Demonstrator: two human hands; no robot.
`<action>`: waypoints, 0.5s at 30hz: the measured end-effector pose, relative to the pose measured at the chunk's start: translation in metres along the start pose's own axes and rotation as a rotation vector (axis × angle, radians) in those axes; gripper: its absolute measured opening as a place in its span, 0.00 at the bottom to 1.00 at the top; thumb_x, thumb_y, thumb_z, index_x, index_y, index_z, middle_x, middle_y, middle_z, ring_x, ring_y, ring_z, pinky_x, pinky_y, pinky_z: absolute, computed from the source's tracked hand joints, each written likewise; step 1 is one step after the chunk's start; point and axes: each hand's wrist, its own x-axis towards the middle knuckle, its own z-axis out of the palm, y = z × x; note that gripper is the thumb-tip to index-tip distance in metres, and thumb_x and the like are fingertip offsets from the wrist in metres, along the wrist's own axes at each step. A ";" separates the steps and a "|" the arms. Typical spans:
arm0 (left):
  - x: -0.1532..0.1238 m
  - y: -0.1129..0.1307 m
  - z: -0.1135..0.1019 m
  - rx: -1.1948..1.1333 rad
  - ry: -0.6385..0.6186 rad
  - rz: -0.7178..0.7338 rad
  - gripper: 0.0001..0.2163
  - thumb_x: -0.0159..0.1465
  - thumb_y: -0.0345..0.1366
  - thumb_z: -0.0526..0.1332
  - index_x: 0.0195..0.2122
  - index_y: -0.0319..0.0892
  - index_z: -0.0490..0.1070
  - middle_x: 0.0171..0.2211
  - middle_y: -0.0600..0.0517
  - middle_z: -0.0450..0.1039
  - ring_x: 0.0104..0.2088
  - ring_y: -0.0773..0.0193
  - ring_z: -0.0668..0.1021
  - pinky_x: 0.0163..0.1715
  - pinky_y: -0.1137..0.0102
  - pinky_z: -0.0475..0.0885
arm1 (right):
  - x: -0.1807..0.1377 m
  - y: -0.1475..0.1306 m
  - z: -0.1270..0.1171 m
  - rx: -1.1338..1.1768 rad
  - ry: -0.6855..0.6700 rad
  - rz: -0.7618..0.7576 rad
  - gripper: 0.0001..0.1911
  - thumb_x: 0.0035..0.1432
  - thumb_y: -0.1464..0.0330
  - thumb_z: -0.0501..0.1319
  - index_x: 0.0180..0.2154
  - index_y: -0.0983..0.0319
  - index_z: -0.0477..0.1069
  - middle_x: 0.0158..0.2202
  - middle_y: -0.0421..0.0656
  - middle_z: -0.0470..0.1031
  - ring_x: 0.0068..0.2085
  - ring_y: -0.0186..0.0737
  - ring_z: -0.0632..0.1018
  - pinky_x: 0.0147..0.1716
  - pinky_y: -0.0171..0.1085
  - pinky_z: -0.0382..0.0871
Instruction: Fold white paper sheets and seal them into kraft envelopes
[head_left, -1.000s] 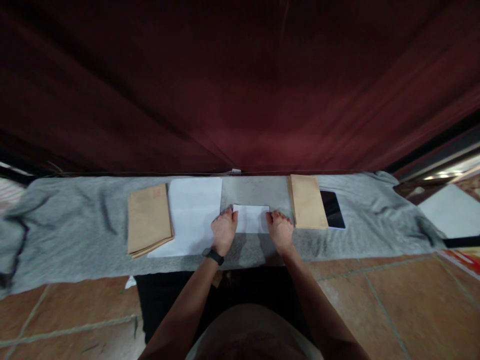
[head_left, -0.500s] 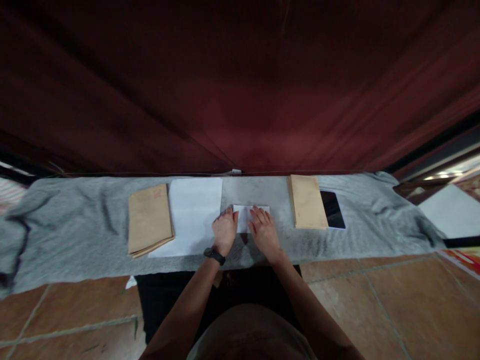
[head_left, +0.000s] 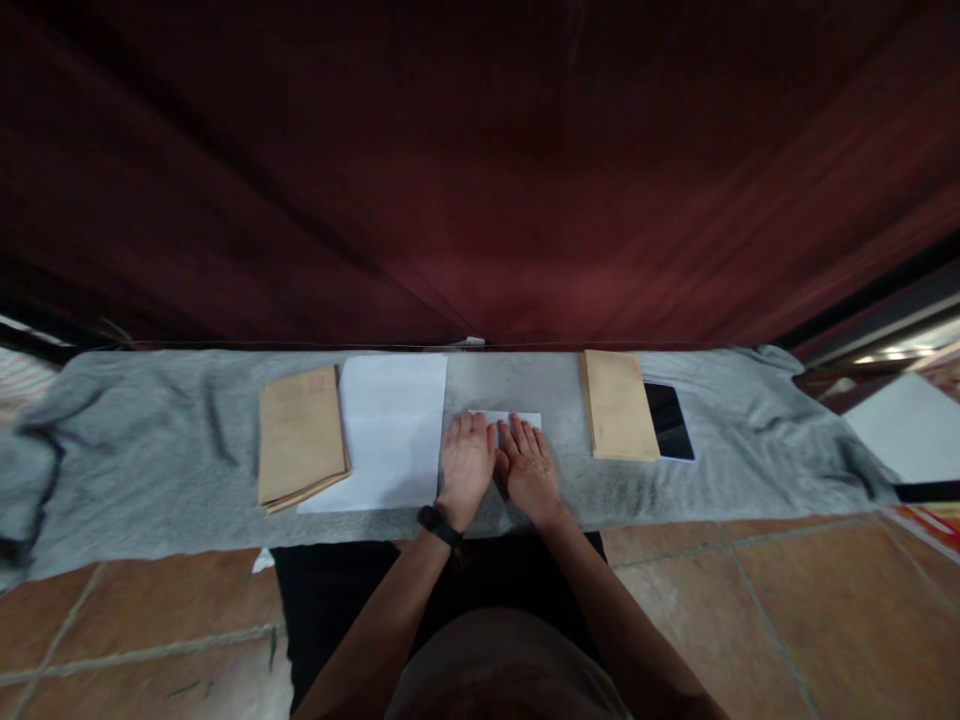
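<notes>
A small folded white paper (head_left: pixel 516 418) lies on the grey cloth (head_left: pixel 150 450) in front of me. My left hand (head_left: pixel 466 465) lies flat on its left part, fingers stretched out and together. My right hand (head_left: pixel 528 468) lies flat beside it on the right part, fingers slightly spread. The two hands touch side by side and cover most of the paper; only its far edge shows. A dark band sits on my left wrist.
A stack of white sheets (head_left: pixel 390 430) lies left of my hands, with brown envelopes (head_left: pixel 300 438) further left. Another pile of brown envelopes (head_left: pixel 616 404) and a dark phone (head_left: pixel 669 422) lie to the right. A dark red curtain (head_left: pixel 480 180) hangs behind; tiled floor below.
Both hands have moved inward from the ends of the folded paper to its middle and flattened onto it, now covering most of it.
</notes>
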 end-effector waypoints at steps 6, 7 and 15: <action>-0.021 0.018 0.037 -0.245 0.003 0.255 0.26 0.74 0.44 0.46 0.69 0.35 0.54 0.69 0.40 0.58 0.69 0.54 0.60 0.68 0.55 0.57 | -0.004 0.004 0.003 -0.051 -0.006 -0.059 0.33 0.68 0.68 0.53 0.70 0.69 0.50 0.71 0.54 0.54 0.71 0.51 0.55 0.69 0.52 0.49; -0.022 0.016 0.042 -0.250 -0.008 0.244 0.26 0.75 0.44 0.44 0.69 0.35 0.53 0.69 0.40 0.57 0.70 0.55 0.59 0.69 0.55 0.56 | -0.004 0.004 0.004 -0.053 -0.005 -0.057 0.33 0.68 0.69 0.52 0.71 0.68 0.50 0.71 0.54 0.53 0.71 0.51 0.55 0.69 0.52 0.49; -0.021 0.003 0.048 -0.142 -0.003 0.164 0.29 0.74 0.45 0.42 0.71 0.33 0.49 0.71 0.39 0.52 0.72 0.55 0.54 0.69 0.54 0.54 | -0.002 0.012 0.004 -0.038 0.011 0.018 0.30 0.70 0.71 0.46 0.71 0.67 0.51 0.71 0.51 0.54 0.71 0.49 0.57 0.68 0.51 0.51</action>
